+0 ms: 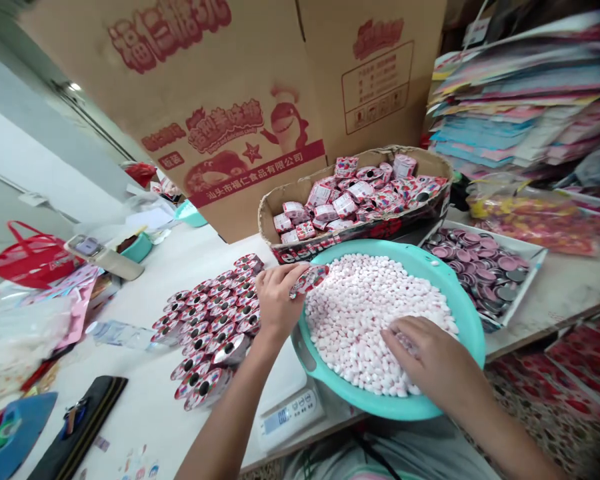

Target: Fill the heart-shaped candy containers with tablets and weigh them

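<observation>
My left hand (276, 301) is closed on a small red-and-white printed tin (309, 279), held tilted over the left rim of a teal basin (467, 320). The basin is heaped with small white and pink candies (365, 307). My right hand (423, 353) lies palm down in the candies at the near side, fingers curled into the pile; what it holds, if anything, is hidden. Rows of the same empty tins (210, 327) lie on their sides on the white table to the left of my left hand.
A low cardboard tray of filled tins (355, 193) stands behind the basin. A white tray of round lids (480, 267) sits at the right. A digital scale (290, 413) is under the basin's near edge. Large cartons (240, 100) stand at the back, a red basket (30, 257) at far left.
</observation>
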A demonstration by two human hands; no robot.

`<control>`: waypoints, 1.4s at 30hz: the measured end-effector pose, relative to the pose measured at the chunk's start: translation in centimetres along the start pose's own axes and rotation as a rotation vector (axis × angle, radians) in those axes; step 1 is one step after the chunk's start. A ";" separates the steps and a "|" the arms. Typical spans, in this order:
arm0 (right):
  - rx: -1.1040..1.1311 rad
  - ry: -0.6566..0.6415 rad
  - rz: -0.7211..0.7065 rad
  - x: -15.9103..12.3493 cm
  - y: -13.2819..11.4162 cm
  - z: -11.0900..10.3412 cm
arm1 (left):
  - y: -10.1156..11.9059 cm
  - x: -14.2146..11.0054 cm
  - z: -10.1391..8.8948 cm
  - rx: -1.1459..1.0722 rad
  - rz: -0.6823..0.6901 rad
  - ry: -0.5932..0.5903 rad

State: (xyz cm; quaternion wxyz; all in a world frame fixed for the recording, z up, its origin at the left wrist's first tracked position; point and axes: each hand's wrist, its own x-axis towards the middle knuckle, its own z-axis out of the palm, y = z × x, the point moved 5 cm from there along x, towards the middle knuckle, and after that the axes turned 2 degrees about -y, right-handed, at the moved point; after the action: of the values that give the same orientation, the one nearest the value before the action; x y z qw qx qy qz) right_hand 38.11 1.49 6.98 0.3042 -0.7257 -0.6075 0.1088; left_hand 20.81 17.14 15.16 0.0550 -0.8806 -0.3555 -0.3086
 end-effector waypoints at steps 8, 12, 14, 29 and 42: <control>0.036 -0.021 -0.005 0.2 0.0 0.0 | -0.2 -0.6 0.6 -0.034 -0.069 0.015; 0.041 -0.010 -0.007 0.2 0.2 0.2 | -0.3 -0.9 1.0 -0.050 -0.105 0.007; 0.041 0.003 -0.008 0.2 0.2 0.2 | -0.1 -1.0 0.5 -0.049 -0.099 0.025; 0.017 -0.004 -0.005 0.1 -0.1 -0.2 | 0.3 -1.7 -1.2 0.006 -0.002 0.020; -0.016 0.021 -0.007 -0.1 0.0 -0.4 | -3.9 -4.9 -0.4 -0.776 -0.705 0.128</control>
State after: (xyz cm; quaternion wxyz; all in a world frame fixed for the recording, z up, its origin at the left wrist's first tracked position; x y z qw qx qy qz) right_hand 38.28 1.23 7.33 0.3052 -0.7270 -0.6076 0.0953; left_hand 15.32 17.04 12.13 -0.3604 -0.6425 -0.4857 -0.4706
